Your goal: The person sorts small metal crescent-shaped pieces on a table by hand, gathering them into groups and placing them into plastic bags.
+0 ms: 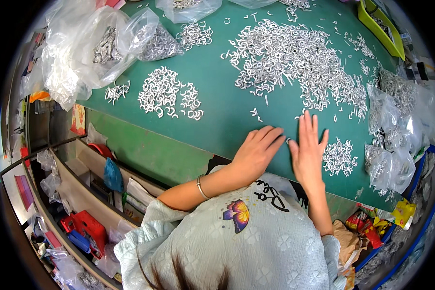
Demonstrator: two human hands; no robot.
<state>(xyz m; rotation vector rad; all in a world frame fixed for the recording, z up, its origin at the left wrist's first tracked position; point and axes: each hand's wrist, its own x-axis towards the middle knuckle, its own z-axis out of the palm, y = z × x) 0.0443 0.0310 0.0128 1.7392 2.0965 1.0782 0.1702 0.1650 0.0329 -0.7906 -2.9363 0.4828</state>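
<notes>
Small silver crescent-shaped metal pieces lie in heaps on a green tabletop. My left hand rests near the front edge, its fingers loosely bent and pointing right; its thumb is hidden. My right hand lies palm down beside it, fingers stretched and thumb apart. One small metal piece lies at the right thumb's tip, between both hands. Another piece is by the right fingertips. A big heap of metal pieces spreads beyond my hands. Just right of my right hand is a smaller pile.
Farther left are two piles of pieces and clear plastic bags. More filled bags line the right edge. A yellow-green bin stands at the far right. Open drawers sit below left.
</notes>
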